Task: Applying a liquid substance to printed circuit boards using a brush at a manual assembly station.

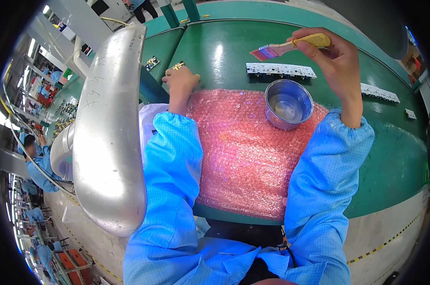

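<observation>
My right hand [342,64] is raised over the table's right side, its fingers closed round the yellow-wrapped handle of a flat paintbrush [285,48]. The brush's reddish bristles point left, above a long white-topped circuit board [281,70]. At the far left of the bubble wrap, my left hand [180,84] has its fingers closed on a small circuit board [179,65], mostly hidden by the hand. Between my arms lies a pink bubble-wrap sheet [243,166]. On its far right part stands a round metal cup [285,124] with some clear-looking liquid in it.
A large silver fume hood [108,137] with a ribbed hose [62,151] stands close to my left arm. Another small board [152,62] lies beyond it. Farther right on the green table [390,152] are a long white board [380,93] and a small piece [410,114].
</observation>
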Demonstrator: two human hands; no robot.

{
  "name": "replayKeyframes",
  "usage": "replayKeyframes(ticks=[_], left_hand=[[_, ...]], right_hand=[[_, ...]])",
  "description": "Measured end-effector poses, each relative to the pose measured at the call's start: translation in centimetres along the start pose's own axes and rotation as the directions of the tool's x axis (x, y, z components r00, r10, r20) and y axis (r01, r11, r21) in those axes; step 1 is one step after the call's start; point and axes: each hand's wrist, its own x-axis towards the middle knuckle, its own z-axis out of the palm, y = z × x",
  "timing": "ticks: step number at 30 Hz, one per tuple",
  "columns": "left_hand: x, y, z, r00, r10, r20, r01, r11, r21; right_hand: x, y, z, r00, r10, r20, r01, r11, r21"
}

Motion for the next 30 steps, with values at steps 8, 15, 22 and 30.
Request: replayKeyframes(ticks=[8, 15, 22, 30], left_hand=[[0.1, -0.1, 0.8, 0.997, -0.056, -0.059, 0.050, 0.995, -0.088], [0.0, 1.3, 1.1, 0.999, 0.041, 0.009, -0.041, 0.996, -0.081], [-0.9, 1.2, 1.1, 1.000, 0.026, 0.002, -0.025, 0.994, -0.111], [-0.3, 0.6, 1.7, 0.983, 0.095, -0.158, -0.100, 0.995, -0.020]], right_hand=[[-0.2, 0.6, 0.3, 0.999, -0.033, 0.020, 0.033, 0.999, 0.016], [0.0, 1.0, 0.9, 0.998, -0.002, 0.057, 0.001, 1.000, 0.014], [0.2, 1.0, 1.2, 0.997, 0.013, 0.077, -0.013, 1.000, 0.003], [0.5, 0.5, 1.4, 0.994, 0.034, 0.104, -0.035, 0.999, 0.009]])
